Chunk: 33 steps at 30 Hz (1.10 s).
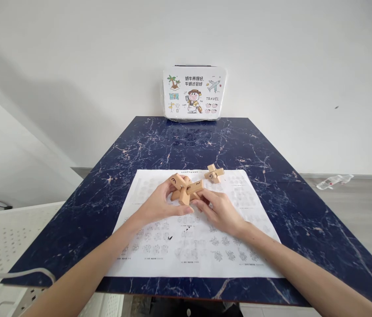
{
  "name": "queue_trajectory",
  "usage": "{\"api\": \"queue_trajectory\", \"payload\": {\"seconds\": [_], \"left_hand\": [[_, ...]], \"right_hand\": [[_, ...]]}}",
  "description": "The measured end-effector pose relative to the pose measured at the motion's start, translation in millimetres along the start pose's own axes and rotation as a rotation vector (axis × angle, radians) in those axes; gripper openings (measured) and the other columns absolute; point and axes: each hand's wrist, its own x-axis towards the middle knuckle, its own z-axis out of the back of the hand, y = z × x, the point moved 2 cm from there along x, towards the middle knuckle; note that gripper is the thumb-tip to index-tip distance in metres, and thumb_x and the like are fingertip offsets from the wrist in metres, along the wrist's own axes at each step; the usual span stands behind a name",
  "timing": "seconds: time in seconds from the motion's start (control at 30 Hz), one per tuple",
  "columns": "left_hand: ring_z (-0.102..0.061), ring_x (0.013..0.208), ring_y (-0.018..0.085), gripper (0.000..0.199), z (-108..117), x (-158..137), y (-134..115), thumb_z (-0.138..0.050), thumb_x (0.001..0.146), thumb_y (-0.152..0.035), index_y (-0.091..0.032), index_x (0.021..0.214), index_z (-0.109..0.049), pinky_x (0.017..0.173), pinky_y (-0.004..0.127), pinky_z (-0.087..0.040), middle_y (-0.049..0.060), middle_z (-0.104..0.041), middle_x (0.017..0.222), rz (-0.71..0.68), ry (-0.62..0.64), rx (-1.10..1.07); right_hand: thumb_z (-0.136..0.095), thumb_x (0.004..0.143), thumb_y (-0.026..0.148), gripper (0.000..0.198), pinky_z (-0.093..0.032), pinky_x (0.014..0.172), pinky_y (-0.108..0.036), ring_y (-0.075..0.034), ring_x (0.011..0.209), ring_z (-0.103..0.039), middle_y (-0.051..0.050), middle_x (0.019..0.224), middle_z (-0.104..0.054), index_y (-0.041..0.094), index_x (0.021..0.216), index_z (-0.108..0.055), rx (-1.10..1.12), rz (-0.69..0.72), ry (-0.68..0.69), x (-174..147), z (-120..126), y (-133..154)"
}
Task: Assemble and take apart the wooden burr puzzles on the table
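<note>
— Head view: what do both hands have?
— I see my left hand (pixel 159 204) and right hand (pixel 219 211) closed around a pale interlocking wooden block puzzle (pixel 186 188), held just above the white printed sheet (pixel 192 246) on the dark blue marbled counter (pixel 288 193).
— Anything nearby?
— A smaller wooden cross-shaped piece (pixel 214 174) lies just beyond, on the sheet.
</note>
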Motion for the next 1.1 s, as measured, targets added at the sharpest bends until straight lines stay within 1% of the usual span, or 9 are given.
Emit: {"api": "queue_trajectory", "payload": {"seconds": [0.17,0.27,0.4,0.53,0.67,0.87,0.97,1.1], "left_hand": [[-0.065,0.115,0.031,0.071,-2,-1,-3,-0.090,0.069,-0.044,-0.024,0.128,-0.056,0.099,0.050,-0.054,0.009,-0.067,0.119,0.022,-0.012,-0.009],[-0.066,0.113,0.031,0.073,-3,-1,-4,-0.090,0.067,-0.045,-0.023,0.128,-0.055,0.097,0.050,-0.054,0.009,-0.066,0.120,0.032,0.015,-0.042],[-0.067,0.112,0.030,0.071,-3,-1,-2,-0.090,0.069,-0.046,-0.024,0.127,-0.055,0.096,0.049,-0.056,0.009,-0.066,0.120,0.048,0.036,-0.085],[-0.068,0.114,0.031,0.078,-8,1,1,-0.095,0.065,-0.045,-0.027,0.130,-0.057,0.095,0.048,-0.057,0.010,-0.067,0.124,0.036,0.064,-0.152],[-0.068,0.114,0.031,0.086,-11,2,0,-0.098,0.060,-0.044,-0.029,0.134,-0.057,0.094,0.048,-0.058,0.009,-0.066,0.125,-0.003,0.060,-0.211],[-0.059,0.128,0.034,0.091,-11,-2,-6,-0.101,0.055,-0.036,-0.033,0.135,-0.057,0.098,0.048,-0.058,0.010,-0.062,0.136,-0.103,0.070,-0.222],[-0.059,0.129,0.034,0.095,-11,-3,-5,-0.102,0.054,-0.035,-0.035,0.137,-0.056,0.097,0.048,-0.058,0.010,-0.060,0.139,-0.144,0.085,-0.234],[-0.060,0.130,0.034,0.098,-11,0,0,-0.103,0.055,-0.035,-0.037,0.140,-0.054,0.099,0.048,-0.057,0.009,-0.061,0.141,-0.166,0.120,-0.268]], "right_hand": [[-0.047,0.104,0.035,0.021,-0.040,0.059,-0.033,-0.016,0.061,-0.052,-0.001,0.072,-0.059,0.025,0.088,-0.052,-0.028,0.019,0.012,-1,-2,0],[-0.046,0.104,0.035,0.021,-0.039,0.059,-0.033,-0.017,0.060,-0.051,-0.002,0.072,-0.059,0.025,0.087,-0.053,-0.041,0.026,0.020,-2,-3,1],[-0.046,0.105,0.035,0.022,-0.038,0.058,-0.032,-0.016,0.059,-0.050,-0.001,0.072,-0.059,0.024,0.085,-0.050,-0.024,0.022,0.000,-2,-5,1],[-0.045,0.105,0.036,0.025,-0.037,0.057,-0.032,-0.015,0.057,-0.050,-0.001,0.071,-0.060,0.024,0.084,-0.050,-0.048,0.026,0.081,-3,-8,2],[-0.046,0.104,0.036,0.025,-0.038,0.056,-0.032,-0.015,0.055,-0.050,-0.001,0.070,-0.062,0.024,0.083,-0.051,-0.056,0.031,0.124,-3,-10,3],[-0.048,0.104,0.035,0.022,-0.036,0.054,-0.031,-0.013,0.050,-0.045,0.001,0.065,-0.059,0.023,0.088,-0.055,-0.069,0.063,0.122,-4,-8,5],[-0.049,0.103,0.033,0.021,-0.035,0.053,-0.030,-0.012,0.050,-0.044,0.001,0.065,-0.058,0.023,0.086,-0.054,-0.067,0.098,0.100,-4,-7,6],[-0.051,0.102,0.032,0.025,-0.035,0.053,-0.030,-0.012,0.050,-0.043,0.002,0.063,-0.055,0.024,0.078,-0.049,-0.058,0.126,0.074,-4,-7,7]]}}
